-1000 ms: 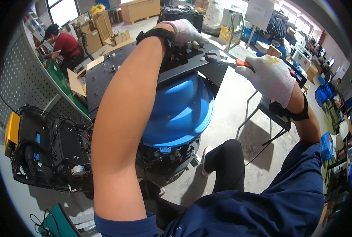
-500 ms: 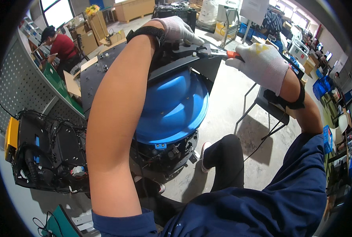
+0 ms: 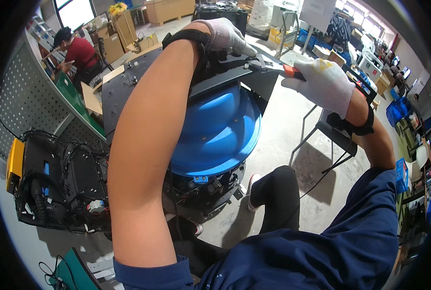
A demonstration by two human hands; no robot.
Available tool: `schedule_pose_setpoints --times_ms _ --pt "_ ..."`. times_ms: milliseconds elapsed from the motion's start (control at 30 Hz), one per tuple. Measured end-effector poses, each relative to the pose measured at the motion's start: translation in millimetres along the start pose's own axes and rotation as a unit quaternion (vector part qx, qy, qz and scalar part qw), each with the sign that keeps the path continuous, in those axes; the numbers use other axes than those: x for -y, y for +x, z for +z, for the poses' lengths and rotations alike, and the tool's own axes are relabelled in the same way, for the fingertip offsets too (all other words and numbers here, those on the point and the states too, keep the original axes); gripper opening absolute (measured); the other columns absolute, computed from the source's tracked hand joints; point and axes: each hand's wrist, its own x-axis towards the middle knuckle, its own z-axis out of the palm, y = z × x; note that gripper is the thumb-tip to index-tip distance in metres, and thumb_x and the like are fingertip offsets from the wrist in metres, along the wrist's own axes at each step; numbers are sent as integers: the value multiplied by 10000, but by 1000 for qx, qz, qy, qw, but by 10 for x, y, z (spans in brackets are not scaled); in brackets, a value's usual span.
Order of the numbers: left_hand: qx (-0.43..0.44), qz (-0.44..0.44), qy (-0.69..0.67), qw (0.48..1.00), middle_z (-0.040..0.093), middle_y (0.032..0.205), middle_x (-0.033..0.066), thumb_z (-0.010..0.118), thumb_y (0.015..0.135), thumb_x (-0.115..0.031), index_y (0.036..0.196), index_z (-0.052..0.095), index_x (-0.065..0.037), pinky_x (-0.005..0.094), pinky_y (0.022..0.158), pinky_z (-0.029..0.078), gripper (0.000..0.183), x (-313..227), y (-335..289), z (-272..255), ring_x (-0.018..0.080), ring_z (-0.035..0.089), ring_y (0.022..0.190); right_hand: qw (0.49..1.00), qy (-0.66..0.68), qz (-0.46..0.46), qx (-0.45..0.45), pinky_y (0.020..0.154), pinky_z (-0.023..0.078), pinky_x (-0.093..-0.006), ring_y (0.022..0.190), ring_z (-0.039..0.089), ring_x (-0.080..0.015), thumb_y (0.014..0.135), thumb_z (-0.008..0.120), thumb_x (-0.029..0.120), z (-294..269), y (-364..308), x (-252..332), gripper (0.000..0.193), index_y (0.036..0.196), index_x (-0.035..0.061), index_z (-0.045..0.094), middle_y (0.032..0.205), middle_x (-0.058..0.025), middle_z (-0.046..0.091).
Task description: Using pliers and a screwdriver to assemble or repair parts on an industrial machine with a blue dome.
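Note:
My left hand, in a white glove, rests at the far edge of a black panel. Its index finger stretches right toward the jaws of a hand tool; the other fingers are partly hidden. White-gloved as well, with yellow marks, my right hand is closed round that metal hand tool with a red-and-black handle. The tool's head meets the panel's right end, beside a small pale bolt. Beneath the panel sits a large rounded blue shell on a dark machine base.
A black chair stands to the right, with a thin cable hanging by it. Left is a black machine unit full of wires, near a perforated grey board. A person in red sits at the far left.
The whole view has shifted slightly, so things appear a little farther right. Both hands keep almost the same places at the panel, and the right hand still grips the red-handled tool.

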Motion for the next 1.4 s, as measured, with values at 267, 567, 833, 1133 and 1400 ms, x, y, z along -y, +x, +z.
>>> schedule_pose_setpoints --times_ms 267,567,833,1133,1400 --pt "-2 -8 -20 1000 697 1006 115 792 663 -614 1074 738 -85 336 859 487 672 24 44 14 239 636 958 997 46 -66 2 626 520 -387 720 676 -310 916 587 501 176 213 -334 486 957 21 645 732 -157 656" --pt "-2 -8 -25 1000 702 959 87 787 732 -538 1051 747 -91 318 792 488 551 -14 1 12 199 632 884 980 79 -157 -89 610 498 -393 660 644 -312 1025 428 364 362 331 -571 403 930 32 634 668 -155 605" --pt "-26 -51 -31 998 691 861 62 777 761 -519 1025 747 -64 280 681 481 526 -59 16 35 137 594 769 957 96 -239 -130 587 490 -378 614 620 -299 1027 437 290 547 563 -819 338 850 57 606 629 -125 567" --pt "-26 -32 -73 996 654 739 28 728 852 -425 1017 749 -52 254 565 430 408 -80 -19 41 98 526 616 841 219 -453 -199 550 434 -395 537 523 -333 875 431 157 873 1867 -872 200 735 50 525 584 -124 478" --pt "-44 8 -23 999 598 681 16 673 847 -563 971 758 -76 271 560 423 509 2 -7 64 96 521 631 809 254 -455 -271 551 456 -380 547 548 -305 868 397 145 971 2106 -785 216 797 35 570 618 -115 525"
